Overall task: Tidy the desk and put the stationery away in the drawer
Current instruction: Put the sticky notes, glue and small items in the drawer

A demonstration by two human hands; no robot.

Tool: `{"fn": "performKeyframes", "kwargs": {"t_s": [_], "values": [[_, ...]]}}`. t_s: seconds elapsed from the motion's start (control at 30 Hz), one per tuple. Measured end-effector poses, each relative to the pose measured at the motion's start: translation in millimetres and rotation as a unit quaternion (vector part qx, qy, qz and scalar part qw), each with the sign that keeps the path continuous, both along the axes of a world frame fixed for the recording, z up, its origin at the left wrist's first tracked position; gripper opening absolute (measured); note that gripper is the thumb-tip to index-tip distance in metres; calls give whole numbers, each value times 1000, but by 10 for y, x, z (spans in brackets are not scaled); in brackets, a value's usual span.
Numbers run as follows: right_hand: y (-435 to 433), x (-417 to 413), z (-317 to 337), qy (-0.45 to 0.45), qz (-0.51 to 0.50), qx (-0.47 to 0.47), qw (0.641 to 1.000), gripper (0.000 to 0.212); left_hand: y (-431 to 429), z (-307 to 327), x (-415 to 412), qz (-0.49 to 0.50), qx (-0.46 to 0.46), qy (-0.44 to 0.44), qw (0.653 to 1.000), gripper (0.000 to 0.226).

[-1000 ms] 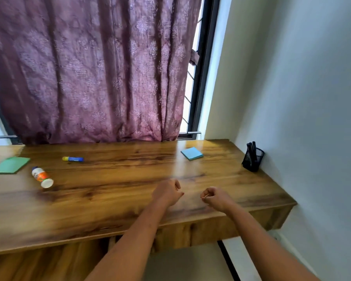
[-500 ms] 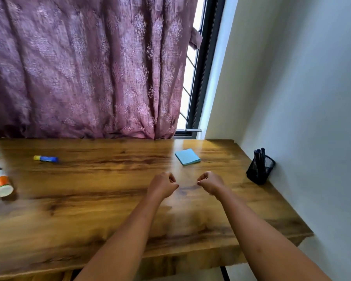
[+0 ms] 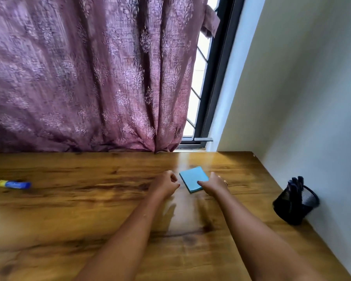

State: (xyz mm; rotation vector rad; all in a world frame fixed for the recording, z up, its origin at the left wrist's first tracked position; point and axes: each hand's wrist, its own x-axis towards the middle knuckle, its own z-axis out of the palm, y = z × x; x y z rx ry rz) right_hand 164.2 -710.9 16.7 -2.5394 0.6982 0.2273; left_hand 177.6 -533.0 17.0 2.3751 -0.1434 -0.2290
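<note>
Well, I have both hands out over the worktop. The left hand is curled in and holds nothing, just beside the blue pad. The right hand has its thumb on the pad's near right edge. Its fingers are hidden, so I cannot tell if it has a grip.

The pad lies flat near the back of the worktop. It is thin and the wood looks shiny, so I think it could slide away when I pinch it, or only the top sheets could lift. The glue stick lies far to the left and might roll. I cannot see the drawer.
</note>
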Motion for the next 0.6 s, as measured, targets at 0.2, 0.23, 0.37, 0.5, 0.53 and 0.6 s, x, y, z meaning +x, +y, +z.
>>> {"fn": "performKeyframes", "kwargs": {"t_s": [0.2,0.23,0.37,0.5,0.53,0.6], "values": [[102,211,-151,21,30,-55,998,100,45,-156,95,30,17,20,999,20],[125,230,-170,21,35,-71,997,100,58,-175,97,40,22,26,999,20],[101,337,-195,30,-12,0,999,91,23,-211,81,67,4,58,996,27],[56,381,-172,7,-46,126,991,58,-110,-238,8,114,-135,138,975,39],[69,382,-163,-5,-56,165,985,48,-144,-228,-15,133,-191,169,958,42],[99,378,-110,-28,-72,243,967,34,-200,-205,-47,170,-279,208,922,48]]}}
